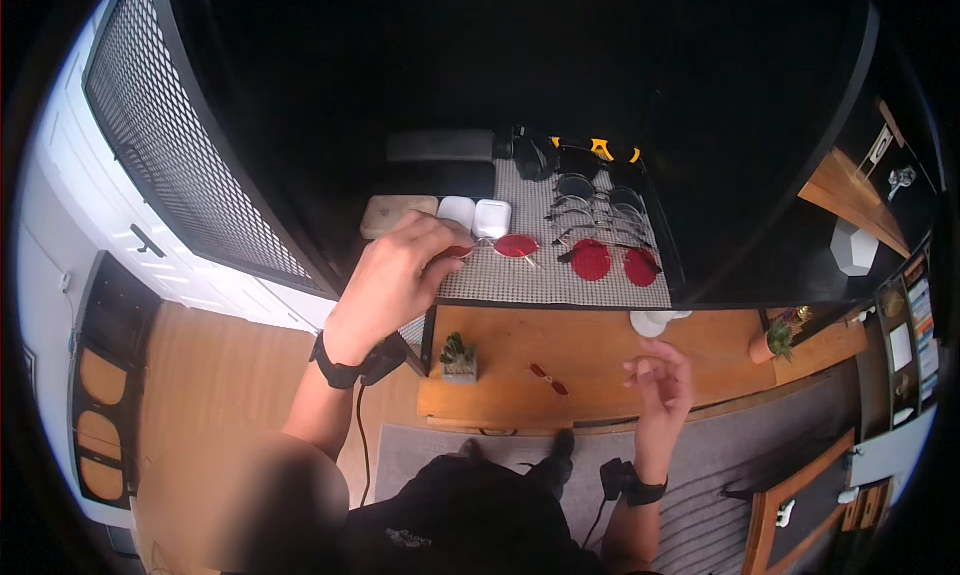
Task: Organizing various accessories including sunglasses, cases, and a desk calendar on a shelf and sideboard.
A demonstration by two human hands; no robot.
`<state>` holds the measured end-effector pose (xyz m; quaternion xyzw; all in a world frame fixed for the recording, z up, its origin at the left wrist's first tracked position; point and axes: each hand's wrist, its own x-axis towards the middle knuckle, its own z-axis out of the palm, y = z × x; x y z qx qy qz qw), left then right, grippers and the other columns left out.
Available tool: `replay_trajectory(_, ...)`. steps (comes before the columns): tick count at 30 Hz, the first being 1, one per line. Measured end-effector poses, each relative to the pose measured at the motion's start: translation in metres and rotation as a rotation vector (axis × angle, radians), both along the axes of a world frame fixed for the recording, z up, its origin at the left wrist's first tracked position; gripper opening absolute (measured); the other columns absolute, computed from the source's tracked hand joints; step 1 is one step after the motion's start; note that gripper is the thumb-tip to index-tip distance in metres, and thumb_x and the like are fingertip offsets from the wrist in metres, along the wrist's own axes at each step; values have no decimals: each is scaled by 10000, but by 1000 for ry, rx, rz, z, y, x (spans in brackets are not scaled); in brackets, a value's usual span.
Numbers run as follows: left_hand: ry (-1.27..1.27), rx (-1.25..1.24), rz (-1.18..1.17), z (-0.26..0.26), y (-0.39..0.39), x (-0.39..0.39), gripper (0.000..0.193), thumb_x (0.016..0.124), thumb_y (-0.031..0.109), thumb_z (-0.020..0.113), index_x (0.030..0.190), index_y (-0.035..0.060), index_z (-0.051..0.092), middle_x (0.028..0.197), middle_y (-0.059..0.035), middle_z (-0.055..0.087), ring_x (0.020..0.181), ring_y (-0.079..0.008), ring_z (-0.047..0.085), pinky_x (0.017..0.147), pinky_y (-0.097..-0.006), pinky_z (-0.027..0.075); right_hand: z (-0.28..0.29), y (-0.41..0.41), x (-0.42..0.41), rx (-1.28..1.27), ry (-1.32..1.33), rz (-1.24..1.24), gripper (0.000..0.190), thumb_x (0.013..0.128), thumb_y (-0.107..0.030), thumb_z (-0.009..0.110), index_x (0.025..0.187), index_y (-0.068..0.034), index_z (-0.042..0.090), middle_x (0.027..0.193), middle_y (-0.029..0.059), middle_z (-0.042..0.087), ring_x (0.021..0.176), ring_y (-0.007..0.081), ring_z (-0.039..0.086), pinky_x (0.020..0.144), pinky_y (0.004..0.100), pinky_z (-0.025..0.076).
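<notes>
Red-lensed glasses with a thin metal frame (516, 245) are pinched by one lens between the thumb and fingers of my left hand (412, 263), at the front left of a woven mat (517, 282) on the dark shelf. To their right lie larger round red-lensed glasses (590, 260). Behind those are several clear-lensed glasses (576, 188) and dark glasses with yellow parts (581, 158). My right hand (660, 380) hangs lower right, fingers loosely curled and apart, holding nothing visible. Small red-lensed glasses (548, 379) rest on the wooden surface below.
Two white rounded cases (492, 218) and a beige rounded case (397, 211) sit beside my left hand, with dark cases (441, 146) behind. A potted succulent (457, 357), a white object (649, 322) and another potted plant (769, 340) stand lower down. Metal mesh (180, 139) borders the left.
</notes>
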<state>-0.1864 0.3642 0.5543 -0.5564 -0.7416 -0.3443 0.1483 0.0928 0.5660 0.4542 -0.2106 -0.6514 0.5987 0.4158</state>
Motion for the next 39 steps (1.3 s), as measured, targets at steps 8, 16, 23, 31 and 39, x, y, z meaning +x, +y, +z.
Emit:
replay_trajectory(8, 7, 40, 9, -4, 3, -1, 208, 811, -2, 780, 1016, 7, 754, 1162, -108, 702, 1101, -310, 643, 925, -394, 542, -195, 66, -4, -104, -325, 169, 242, 951, 24, 648, 1169, -79, 671, 1004, 42, 693, 919, 159, 691, 763, 276, 550)
replay_trajectory(16, -27, 48, 49, -14, -7, -9, 202, 827, 18, 781, 1028, 20, 763, 1148, -102, 694, 1081, -302, 645, 914, -390, 536, -328, 32, -22, 485, -988, 153, 467, 870, -293, 781, 1247, -70, 618, 1160, 214, 659, 1073, 458, 635, 918, 549, 530)
replay_trajectory(23, -33, 109, 60, -22, -11, -5, 177, 842, 47, 794, 1016, 23, 774, 1097, -99, 706, 1020, -285, 665, 883, -375, 537, -332, 18, -39, 344, -1103, 27, 488, 880, -253, 774, 1278, -40, 587, 1339, 249, 555, 1185, 458, 580, 942, 534, 518)
replay_trajectory(31, -95, 239, 73, -28, -3, -4, 138, 823, 73, 815, 938, 12, 771, 1046, -80, 713, 973, -290, 664, 830, -372, 548, -344, 39, -52, 388, -1220, 13, 279, 891, -280, 736, 1020, -33, 741, 1010, 211, 738, 943, 411, 697, 933, 515, 517)
replay_trajectory(39, -61, 385, 47, -25, -4, -2, 182, 839, 68, 806, 994, -2, 742, 1130, -121, 712, 997, -299, 675, 846, -368, 554, -371, 57, -32, 594, -1053, 84, 259, 890, -291, 733, 961, -45, 773, 989, 172, 758, 943, 398, 711, 878, 498, 547)
